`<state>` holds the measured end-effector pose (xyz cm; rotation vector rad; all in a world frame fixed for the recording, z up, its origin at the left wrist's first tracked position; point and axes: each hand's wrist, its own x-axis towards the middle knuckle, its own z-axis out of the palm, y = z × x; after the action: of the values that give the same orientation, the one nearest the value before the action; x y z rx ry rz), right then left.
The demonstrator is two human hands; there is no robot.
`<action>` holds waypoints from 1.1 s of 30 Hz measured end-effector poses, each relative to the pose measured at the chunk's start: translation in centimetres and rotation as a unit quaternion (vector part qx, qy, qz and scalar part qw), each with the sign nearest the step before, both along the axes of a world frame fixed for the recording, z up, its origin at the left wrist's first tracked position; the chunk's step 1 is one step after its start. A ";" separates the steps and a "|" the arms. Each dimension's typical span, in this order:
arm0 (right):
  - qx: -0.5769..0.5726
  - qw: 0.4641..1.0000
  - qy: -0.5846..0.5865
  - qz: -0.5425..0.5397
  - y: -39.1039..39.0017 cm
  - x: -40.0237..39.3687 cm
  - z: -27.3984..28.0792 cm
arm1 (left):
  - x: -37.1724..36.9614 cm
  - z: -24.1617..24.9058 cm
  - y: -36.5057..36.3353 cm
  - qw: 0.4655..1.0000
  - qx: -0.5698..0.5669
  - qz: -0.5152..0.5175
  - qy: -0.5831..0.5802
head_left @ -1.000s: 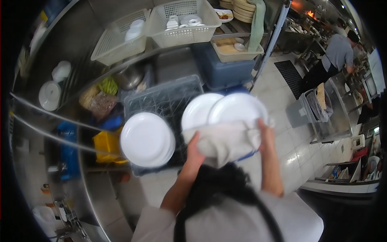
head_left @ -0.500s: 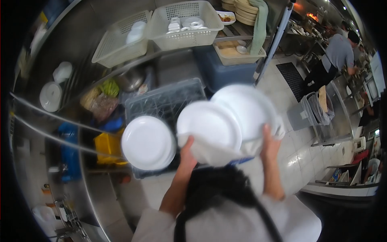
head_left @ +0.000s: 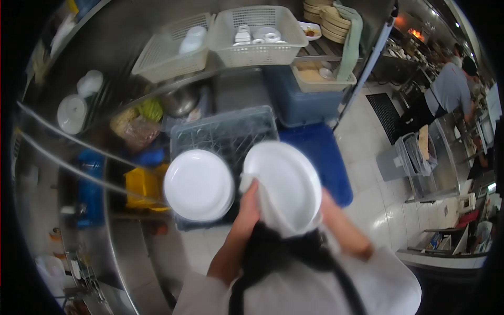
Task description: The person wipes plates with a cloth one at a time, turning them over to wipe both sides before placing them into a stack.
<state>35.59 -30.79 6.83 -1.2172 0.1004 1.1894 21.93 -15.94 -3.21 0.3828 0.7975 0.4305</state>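
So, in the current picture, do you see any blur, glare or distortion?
In the head view, what shows of the right hand is blurred; in the same view, glare brightens the tiled floor at right; there too, wide-angle distortion curves the scene toward black corners, and the held plate shows soft shading.

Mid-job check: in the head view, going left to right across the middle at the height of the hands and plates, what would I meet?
Blue container, yellow container, stacked white plates, left hand, held white plate, right hand, grey bin.
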 end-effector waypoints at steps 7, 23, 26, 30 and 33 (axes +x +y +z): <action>0.080 0.995 0.056 -0.007 -1.8 3.0 3.5 | -2.8 -1.5 0.3 0.993 0.000 -0.075 -0.096; 0.000 0.694 -0.646 0.318 3.6 -5.3 -5.4 | -2.9 0.7 0.0 0.996 0.076 0.043 -0.022; 0.008 0.657 -0.687 0.310 0.9 -0.2 -5.3 | -3.1 0.7 -0.2 0.995 0.077 0.053 -0.024; -0.091 0.522 -0.786 0.319 8.3 1.9 -6.9 | -3.0 -0.8 -1.0 0.997 0.076 -0.013 -0.021; 0.128 0.613 -0.733 0.265 7.5 -6.0 -7.1 | -3.0 -0.9 -1.9 0.995 0.027 0.029 -0.086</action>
<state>29.55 -23.32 -0.27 -1.6501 -1.7097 0.2784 18.95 -17.87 -4.12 0.3672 0.6314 0.5329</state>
